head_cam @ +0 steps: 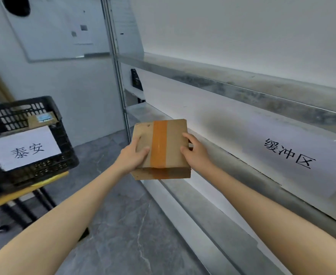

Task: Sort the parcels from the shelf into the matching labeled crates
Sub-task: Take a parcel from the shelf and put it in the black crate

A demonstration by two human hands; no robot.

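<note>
Parcel (161,147) beside shelf (242,90), above grey floor (123,225)

— What's written on the paper sign (24,148) on the black crate (65,139)?
— "泰安". The white sheet (242,132) on the shelf (232,90) reads "缓冲区"; the blue label (43,118) inside the crate is too blurred.

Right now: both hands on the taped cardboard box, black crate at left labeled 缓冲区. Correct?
Label's wrong. The head view shows the black crate with a label reading 泰安; 缓冲区 is on the paper sign on the shelf. The left hand and right hand do hold the taped cardboard box.
</note>
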